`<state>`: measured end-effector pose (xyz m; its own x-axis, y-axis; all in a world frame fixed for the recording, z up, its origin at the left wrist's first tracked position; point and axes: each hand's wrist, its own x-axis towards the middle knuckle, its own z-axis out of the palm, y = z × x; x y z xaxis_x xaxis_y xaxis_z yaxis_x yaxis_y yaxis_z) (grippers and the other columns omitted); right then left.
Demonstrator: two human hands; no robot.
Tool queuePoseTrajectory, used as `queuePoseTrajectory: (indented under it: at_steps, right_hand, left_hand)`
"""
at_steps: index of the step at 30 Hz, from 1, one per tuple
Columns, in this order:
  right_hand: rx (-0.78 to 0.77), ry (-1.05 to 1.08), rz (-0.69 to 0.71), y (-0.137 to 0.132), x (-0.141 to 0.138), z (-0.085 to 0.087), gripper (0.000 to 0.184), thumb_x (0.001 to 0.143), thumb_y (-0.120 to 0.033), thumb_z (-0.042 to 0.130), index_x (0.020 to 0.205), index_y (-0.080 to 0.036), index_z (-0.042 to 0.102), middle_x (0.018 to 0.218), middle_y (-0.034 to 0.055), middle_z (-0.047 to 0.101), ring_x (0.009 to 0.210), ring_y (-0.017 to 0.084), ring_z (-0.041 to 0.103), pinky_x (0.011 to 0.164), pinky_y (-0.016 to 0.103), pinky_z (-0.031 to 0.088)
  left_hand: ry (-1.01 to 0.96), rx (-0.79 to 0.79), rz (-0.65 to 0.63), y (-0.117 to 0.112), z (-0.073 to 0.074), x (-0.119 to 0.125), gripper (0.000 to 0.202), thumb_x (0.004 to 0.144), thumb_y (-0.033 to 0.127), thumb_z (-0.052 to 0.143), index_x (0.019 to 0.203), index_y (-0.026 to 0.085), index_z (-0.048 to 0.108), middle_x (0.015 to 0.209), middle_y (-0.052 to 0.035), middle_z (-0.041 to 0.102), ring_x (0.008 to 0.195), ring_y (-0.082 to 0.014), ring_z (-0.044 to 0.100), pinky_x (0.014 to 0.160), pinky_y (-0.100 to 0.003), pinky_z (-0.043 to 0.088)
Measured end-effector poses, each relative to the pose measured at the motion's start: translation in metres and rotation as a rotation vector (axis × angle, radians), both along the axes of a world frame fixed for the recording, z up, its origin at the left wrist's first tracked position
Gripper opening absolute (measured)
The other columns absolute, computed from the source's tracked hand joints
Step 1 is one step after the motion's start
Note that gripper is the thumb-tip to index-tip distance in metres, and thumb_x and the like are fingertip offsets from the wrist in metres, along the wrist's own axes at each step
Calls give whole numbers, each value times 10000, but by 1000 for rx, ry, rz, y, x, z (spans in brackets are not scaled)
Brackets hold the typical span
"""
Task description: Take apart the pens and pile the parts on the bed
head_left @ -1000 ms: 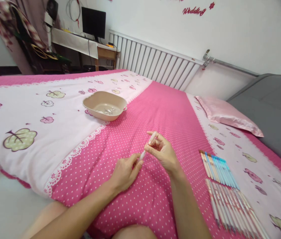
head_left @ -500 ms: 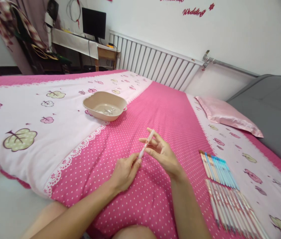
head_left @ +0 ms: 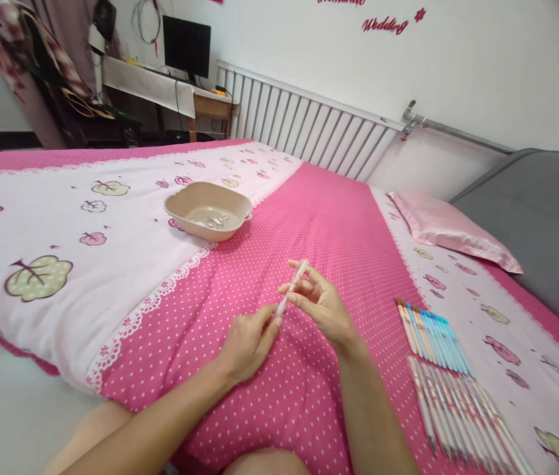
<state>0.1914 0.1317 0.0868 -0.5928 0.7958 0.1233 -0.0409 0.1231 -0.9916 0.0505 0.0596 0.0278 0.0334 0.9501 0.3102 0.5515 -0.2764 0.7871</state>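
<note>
A slim pale pink pen (head_left: 290, 288) with a reddish print slants up and to the right between my hands, above the dotted pink bedding. My left hand (head_left: 250, 343) pinches its lower end between thumb and fingers. Around its middle and upper part is my right hand (head_left: 323, 307), thumb and fingers touching the barrel, some fingertips extended past it. To the right lie two rows on the bed: blue and peach pens (head_left: 435, 336), and nearer, pale pens with reddish prints (head_left: 467, 412).
A beige basin (head_left: 205, 227) with small silvery pieces inside rests on the bed beyond my hands. At the right are a pink pillow (head_left: 452, 227) and a grey headboard (head_left: 551, 204). A white slatted rail (head_left: 299, 115) and a desk with a monitor (head_left: 187, 47) stand at the back.
My right hand has shifted slightly down along the pen, and its upper fingers have curled in a little. The left hand keeps its pinch in nearly the same place.
</note>
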Motion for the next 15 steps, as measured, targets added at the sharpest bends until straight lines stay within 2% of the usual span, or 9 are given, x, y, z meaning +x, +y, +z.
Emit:
queuePoseTrajectory:
  at_steps: [4, 10, 15]
  right_hand:
    - [18, -14, -48, 2, -1, -3, 567, 718, -267, 642, 1239, -232, 420, 841, 21, 627, 838, 152, 586, 821, 350, 454]
    - [125, -86, -134, 5, -4, -8, 565, 675, -290, 676, 1196, -236, 466, 721, -25, 560, 737, 133, 568, 822, 348, 441]
    - [139, -83, -161, 4, -5, -8, 595, 652, -308, 699, 1194, -243, 461, 828, 0, 567, 827, 149, 566, 861, 356, 431]
  left_hand:
    - [30, 6, 16, -1, 0, 0, 268, 889, 345, 330, 952, 168, 522, 593, 30, 532, 505, -107, 472, 532, -229, 329]
    - [58, 11, 20, -1, 0, 0, 276, 887, 344, 334, 1006, 175, 517, 569, 44, 498, 480, -95, 433, 518, -223, 308]
    - [53, 3, 22, -1, 1, 1, 283, 890, 341, 327, 1017, 174, 516, 588, 35, 522, 500, -104, 460, 535, -230, 327]
